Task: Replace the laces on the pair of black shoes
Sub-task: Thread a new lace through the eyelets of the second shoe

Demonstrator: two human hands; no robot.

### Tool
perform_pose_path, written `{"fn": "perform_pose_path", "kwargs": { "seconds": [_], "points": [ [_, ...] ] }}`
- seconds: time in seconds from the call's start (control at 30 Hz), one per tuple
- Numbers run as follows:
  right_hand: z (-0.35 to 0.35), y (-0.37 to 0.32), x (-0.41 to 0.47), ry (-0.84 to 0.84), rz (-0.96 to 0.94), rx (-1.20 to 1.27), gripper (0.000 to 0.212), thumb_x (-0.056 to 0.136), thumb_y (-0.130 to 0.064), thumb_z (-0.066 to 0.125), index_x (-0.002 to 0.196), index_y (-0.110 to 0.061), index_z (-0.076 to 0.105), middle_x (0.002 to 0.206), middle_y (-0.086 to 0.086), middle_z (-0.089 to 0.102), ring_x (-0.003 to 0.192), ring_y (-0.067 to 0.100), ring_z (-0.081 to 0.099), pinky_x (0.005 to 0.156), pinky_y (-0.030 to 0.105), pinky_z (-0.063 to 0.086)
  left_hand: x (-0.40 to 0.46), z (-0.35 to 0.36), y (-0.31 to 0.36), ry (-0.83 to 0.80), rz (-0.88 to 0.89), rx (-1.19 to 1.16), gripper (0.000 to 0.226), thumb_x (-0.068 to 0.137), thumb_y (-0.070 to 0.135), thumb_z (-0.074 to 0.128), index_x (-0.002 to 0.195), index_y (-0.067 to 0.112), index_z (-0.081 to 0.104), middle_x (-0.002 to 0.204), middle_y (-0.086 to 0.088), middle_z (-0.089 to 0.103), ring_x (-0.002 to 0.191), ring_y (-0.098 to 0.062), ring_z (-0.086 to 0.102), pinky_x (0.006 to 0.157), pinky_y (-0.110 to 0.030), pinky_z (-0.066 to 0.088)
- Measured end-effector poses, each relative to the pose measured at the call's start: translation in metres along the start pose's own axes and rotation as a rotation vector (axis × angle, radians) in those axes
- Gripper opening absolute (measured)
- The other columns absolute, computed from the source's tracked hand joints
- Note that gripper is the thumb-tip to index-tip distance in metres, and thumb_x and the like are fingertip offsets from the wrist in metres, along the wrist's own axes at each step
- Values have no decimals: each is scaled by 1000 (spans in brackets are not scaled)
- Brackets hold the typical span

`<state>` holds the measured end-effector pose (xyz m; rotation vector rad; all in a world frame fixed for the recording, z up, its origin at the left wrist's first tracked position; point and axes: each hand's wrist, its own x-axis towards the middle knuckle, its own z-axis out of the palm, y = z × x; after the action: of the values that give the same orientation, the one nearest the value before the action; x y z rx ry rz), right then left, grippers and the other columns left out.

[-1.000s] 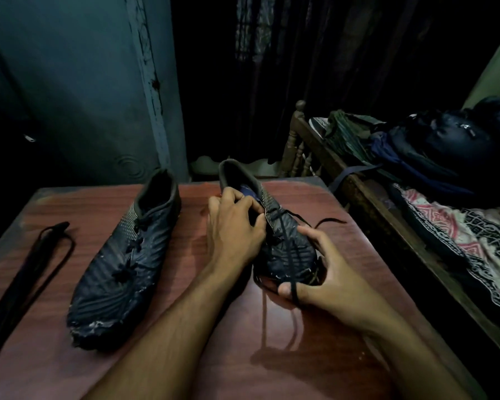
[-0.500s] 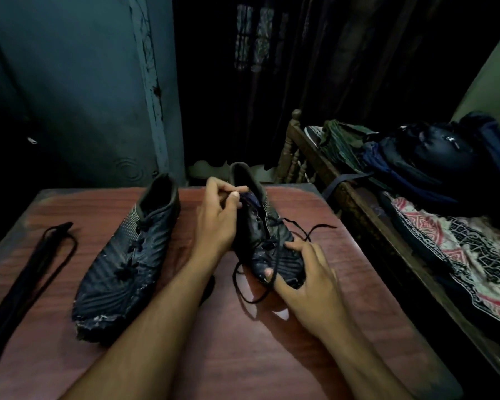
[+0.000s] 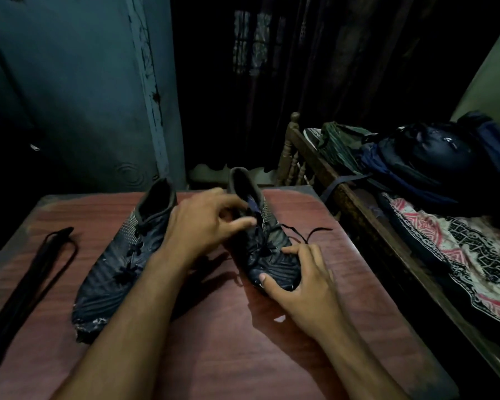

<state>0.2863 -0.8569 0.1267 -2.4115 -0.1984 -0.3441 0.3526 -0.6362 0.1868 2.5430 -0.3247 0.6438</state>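
My right hand [image 3: 306, 287] grips the toe of the right-side shoe [image 3: 267, 249] on the table [image 3: 243, 356]. My left hand [image 3: 205, 223] hovers blurred over its laces [image 3: 298, 235]; cannot tell its grip. Other shoe [image 3: 119, 264] lies just left.

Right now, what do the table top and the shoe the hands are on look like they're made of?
Table top: reddish wood-grain surface, likely laminate or varnished wood; it is glossy, mirroring the right hand.
Right shoe: black, probably synthetic leather; faint sheen and moulded ridges across the toe, with a knit-looking collar. The dim light leaves this open.
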Motion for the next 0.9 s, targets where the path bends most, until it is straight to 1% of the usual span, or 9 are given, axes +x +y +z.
{"fn": "perform_pose_path", "kwargs": {
  "seconds": [0.1, 0.17, 0.27, 0.37, 0.47, 0.57, 0.67, 0.8, 0.9],
  "points": [
    [1, 0, 0, 0, -2, -12, 58, 68, -76, 58, 111, -37, 50, 109, -23, 39, 100, -1, 44, 93, 35, 43, -3, -4, -6, -191, 62, 269, 30, 85, 67, 65, 100, 42, 72, 79, 17, 46, 89, -6, 58, 62, -29, 33],
    [0, 0, 0, 1, 0, -7, 58, 68, -75, 58, 110, -37, 50, 109, -22, 40, 100, -2, 44, 93, 34, 42, -4, -1, -8, -73, 54, 145, 20, 93, 54, 64, 95, 34, 68, 86, 12, 50, 88, -13, 60, 66, -31, 40],
    [-1, 0, -1, 3, -5, -2, 58, 66, -75, 58, 109, -36, 49, 107, -22, 39, 100, 1, 47, 91, 35, 44, -1, 8, -3, 279, -146, -430, 14, 102, 31, 58, 88, 27, 59, 93, 8, 57, 83, -8, 56, 76, -32, 44],
    [-1, 0, -2, 1, -11, -11, 60, 65, -77, 57, 108, -35, 50, 105, -22, 37, 100, 4, 47, 89, 34, 42, 1, 9, 7, 399, -474, -1220, 22, 109, 25, 44, 90, 23, 53, 95, 0, 70, 88, -14, 68, 82, -36, 54],
    [-1, -1, -3, 4, -17, -12, 59, 67, -79, 55, 107, -36, 51, 103, -21, 36, 101, 6, 47, 90, 36, 43, 3, 3, 9, 466, -688, -1641, 25, 109, 24, 40, 84, 22, 43, 59, 2, 46, 47, -13, 45, 50, -27, 45],
    [-1, -2, -3, 1, -25, -17, 60, 67, -80, 54, 107, -35, 50, 103, -19, 37, 102, 8, 47, 91, 39, 45, 3, 9, -4, 484, -648, -1350, 29, 105, 28, 50, 79, 25, 37, 58, 6, 32, 46, -10, 24, 42, -27, 22],
    [0, -2, -3, -12, -22, -26, 60, 67, -81, 54, 106, -36, 49, 103, -19, 37, 103, 8, 47, 91, 38, 44, 0, 9, -16, 394, -363, -685, 38, 88, 40, 76, 86, 31, 39, 67, 7, 49, 57, -15, 45, 57, -37, 42],
    [-1, 1, -4, 1, -31, 39, 47, 76, -78, 49, 99, -37, 52, 102, -21, 42, 103, 7, 48, 94, 41, 44, -4, 11, -13, -44, -127, -197, 64, 64, 71, 77, 110, 42, 45, 87, 14, 69, 84, -12, 69, 76, -38, 57],
    [-2, 2, 0, 81, -83, 47, 33, 83, -67, 51, 89, -35, 54, 94, -19, 50, 95, 8, 52, 90, 44, 45, -6, 18, -15, -148, 1, -33, 34, 78, 61, 75, 107, 48, 62, 93, 21, 68, 91, -5, 67, 77, -37, 57]
  ]
}}
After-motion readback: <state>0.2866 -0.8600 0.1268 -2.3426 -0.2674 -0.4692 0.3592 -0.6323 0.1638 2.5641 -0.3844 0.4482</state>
